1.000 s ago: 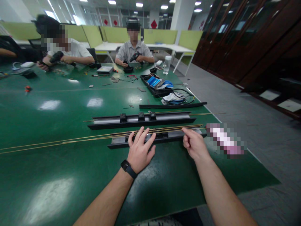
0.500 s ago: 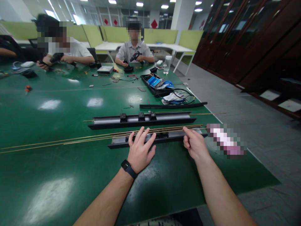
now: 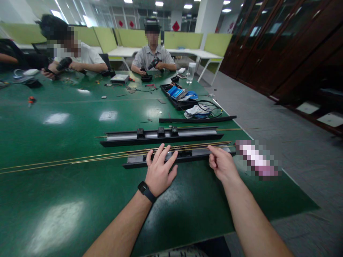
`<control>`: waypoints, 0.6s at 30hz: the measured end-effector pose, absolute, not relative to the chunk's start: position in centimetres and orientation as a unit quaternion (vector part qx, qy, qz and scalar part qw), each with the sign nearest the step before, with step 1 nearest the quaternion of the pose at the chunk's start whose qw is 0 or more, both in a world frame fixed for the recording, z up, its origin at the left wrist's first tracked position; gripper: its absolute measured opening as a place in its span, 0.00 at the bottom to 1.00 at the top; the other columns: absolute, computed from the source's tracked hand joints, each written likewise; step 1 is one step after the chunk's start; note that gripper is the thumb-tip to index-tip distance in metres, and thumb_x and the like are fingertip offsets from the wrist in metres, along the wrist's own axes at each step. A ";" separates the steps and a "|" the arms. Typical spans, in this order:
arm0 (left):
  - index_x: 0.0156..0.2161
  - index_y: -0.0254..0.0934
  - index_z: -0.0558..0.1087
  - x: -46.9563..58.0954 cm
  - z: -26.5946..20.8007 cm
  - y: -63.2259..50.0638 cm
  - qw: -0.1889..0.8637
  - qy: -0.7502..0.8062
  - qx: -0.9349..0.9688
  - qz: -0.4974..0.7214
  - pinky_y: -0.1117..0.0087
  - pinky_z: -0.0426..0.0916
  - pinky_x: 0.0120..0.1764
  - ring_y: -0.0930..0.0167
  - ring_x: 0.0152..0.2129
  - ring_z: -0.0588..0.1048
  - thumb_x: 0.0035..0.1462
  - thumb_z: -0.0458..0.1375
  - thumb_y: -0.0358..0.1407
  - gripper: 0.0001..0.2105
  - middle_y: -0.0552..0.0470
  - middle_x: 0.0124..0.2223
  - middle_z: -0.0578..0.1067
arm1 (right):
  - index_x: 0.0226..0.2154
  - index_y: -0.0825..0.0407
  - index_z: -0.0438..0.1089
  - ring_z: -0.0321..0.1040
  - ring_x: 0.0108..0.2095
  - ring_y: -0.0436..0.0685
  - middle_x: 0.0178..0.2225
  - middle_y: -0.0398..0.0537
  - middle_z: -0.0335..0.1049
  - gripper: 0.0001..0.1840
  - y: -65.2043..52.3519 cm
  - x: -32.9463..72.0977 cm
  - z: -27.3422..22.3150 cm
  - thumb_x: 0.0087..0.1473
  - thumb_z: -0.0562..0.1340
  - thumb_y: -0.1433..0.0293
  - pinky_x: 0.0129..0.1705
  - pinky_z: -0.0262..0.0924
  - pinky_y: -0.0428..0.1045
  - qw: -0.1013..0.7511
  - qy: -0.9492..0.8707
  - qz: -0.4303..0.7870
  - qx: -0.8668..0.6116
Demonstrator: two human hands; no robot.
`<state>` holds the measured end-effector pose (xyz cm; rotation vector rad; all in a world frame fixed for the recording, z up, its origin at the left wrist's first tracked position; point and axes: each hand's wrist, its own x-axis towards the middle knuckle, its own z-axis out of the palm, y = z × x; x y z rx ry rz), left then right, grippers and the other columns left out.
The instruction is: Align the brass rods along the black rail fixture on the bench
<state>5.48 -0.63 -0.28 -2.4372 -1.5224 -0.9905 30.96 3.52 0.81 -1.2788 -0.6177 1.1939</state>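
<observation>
Thin brass-coloured rods (image 3: 107, 155) lie lengthwise across the nearer black channel (image 3: 203, 156), which has a pale inner face and small dark blocks inside. Spread over the rods at mid-channel is my left hand (image 3: 160, 173), its fingers apart and its fingertips at the rods. My right hand (image 3: 222, 164) rests near the channel's right end. Its index finger is stretched out, the tip touching a rod, while its other fingers are curled with nothing visible in them. Just beyond lies a second black channel (image 3: 123, 137) with several small dark blocks (image 3: 161, 132) on it.
A plain black strip (image 3: 198, 120) lies behind the channels. Farther back are a glove (image 3: 198, 111), a black tray (image 3: 180, 104) and a clear bottle (image 3: 190, 74). A pixelated pink patch (image 3: 255, 157) is at right. Two people hold power drills across the green table (image 3: 80, 214).
The right index fingertip has shifted very slightly left along the rods. My left hand stays in place. The person at far left has raised their head a little.
</observation>
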 end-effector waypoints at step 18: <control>0.61 0.47 0.70 5.4 -0.1 -0.7 0.050 -0.499 -0.803 -0.322 0.46 0.42 0.66 0.57 0.67 0.59 0.63 0.58 0.39 0.21 0.44 0.67 0.66 | 0.27 0.52 0.67 0.50 0.09 0.43 0.13 0.37 0.61 0.21 3.5 30.9 0.9 0.44 0.75 0.59 0.09 0.39 0.39 0.592 -0.273 0.508 -0.563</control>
